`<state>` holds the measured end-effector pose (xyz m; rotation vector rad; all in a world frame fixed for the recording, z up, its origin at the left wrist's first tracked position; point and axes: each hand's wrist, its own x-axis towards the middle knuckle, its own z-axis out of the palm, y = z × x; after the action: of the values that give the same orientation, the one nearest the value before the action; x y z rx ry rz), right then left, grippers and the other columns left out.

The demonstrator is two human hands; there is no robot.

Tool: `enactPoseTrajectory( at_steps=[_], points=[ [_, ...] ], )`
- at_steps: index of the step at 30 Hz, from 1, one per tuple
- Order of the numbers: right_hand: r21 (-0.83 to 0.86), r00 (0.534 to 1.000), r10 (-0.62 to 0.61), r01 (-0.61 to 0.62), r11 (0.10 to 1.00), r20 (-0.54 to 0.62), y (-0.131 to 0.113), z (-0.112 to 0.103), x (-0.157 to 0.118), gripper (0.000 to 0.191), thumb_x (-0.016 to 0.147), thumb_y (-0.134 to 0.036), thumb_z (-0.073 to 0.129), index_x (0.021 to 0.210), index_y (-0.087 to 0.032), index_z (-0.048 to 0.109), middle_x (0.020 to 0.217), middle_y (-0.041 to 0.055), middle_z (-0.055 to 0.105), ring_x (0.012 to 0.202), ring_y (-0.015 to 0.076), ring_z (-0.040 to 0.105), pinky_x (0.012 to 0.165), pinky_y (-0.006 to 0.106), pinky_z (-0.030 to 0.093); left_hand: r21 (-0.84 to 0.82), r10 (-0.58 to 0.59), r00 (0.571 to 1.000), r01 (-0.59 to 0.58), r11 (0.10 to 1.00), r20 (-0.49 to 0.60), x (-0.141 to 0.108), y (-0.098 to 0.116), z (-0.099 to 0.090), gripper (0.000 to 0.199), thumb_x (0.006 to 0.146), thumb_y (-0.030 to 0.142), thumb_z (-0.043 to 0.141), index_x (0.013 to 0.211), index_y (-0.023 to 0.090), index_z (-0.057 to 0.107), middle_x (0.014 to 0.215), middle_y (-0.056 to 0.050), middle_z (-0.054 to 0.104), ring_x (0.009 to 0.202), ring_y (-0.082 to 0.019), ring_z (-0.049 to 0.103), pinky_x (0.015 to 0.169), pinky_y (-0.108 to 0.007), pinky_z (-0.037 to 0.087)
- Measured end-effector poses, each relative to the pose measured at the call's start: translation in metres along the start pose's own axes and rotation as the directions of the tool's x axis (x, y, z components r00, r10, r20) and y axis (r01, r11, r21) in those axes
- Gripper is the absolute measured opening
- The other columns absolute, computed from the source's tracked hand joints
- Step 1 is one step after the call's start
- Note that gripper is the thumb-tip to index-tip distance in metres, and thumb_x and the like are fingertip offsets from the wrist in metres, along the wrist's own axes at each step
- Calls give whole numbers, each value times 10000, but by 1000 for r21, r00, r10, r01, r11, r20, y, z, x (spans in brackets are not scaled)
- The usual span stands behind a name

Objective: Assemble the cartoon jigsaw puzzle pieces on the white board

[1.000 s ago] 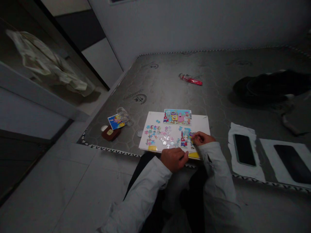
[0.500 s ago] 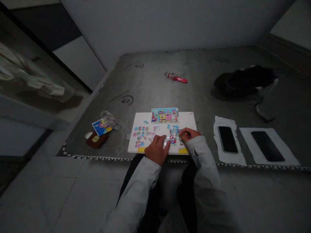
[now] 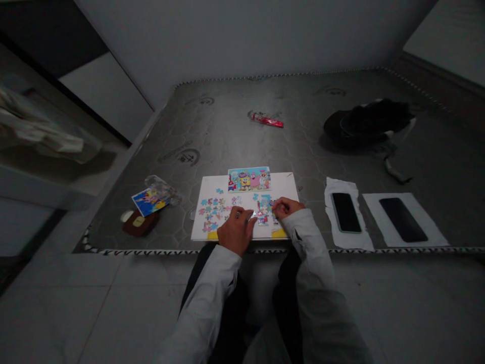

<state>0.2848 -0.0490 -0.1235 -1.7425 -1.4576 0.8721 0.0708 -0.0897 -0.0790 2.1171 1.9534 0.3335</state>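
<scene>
A white board [image 3: 261,233] lies in front of me. Loose jigsaw pieces [image 3: 214,210] in pink and blue are spread over its left half. Several joined pieces [image 3: 262,212] form a small section right of centre. My left hand [image 3: 235,231] is at the board's middle, thumb and index finger closed on a pale, shiny puzzle piece [image 3: 252,215] left of that section. My right hand [image 3: 288,207] pinches at a puzzle piece along the section's right side; the fingers partly hide it. A cartoon reference picture [image 3: 249,180] lies at the board's top edge.
A brown case [image 3: 140,224], a cartoon card [image 3: 148,202] and clear plastic wrap lie at left. Two phones [image 3: 346,212] [image 3: 402,219] rest on white sheets at right. Beyond are a red packet [image 3: 267,121] and a black cap [image 3: 367,125]. The platform's trimmed edge [image 3: 151,251] is near my knees.
The whole view has shifted, so everything appears slightly further left. Both hands keep nearly the same places over the board, with only small finger movement.
</scene>
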Motion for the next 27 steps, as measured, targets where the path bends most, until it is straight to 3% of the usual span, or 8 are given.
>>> enactPoseTrajectory(
  at_steps=[11,19,27],
  points=[
    [-33,1000,-8,7,999,-18,4,2,1,227,658,-365,612,769,-239,765,513,-65,511,526,114,388,543,268,271,-30,-12,997,9,1000,-75,-3,-1,6,290,1044,466,673,1251,294,779,1302,-72,685,875,-181,725,622,-263,483],
    [-48,1000,-13,12,999,-25,11,5,3,235,668,-376,616,782,-241,771,517,-65,510,525,116,393,548,268,277,-113,13,995,-24,993,-100,-3,-2,12,200,1037,358,702,1211,276,757,1166,-14,815,987,-186,765,677,-260,485],
    [-28,1000,-15,15,999,-22,10,4,4,213,666,-393,651,763,-240,763,527,-58,527,534,115,400,543,266,273,-138,54,988,-75,988,-146,-4,-4,13,192,1042,326,698,1204,286,794,1094,-7,849,919,-168,772,671,-250,482]
  ],
)
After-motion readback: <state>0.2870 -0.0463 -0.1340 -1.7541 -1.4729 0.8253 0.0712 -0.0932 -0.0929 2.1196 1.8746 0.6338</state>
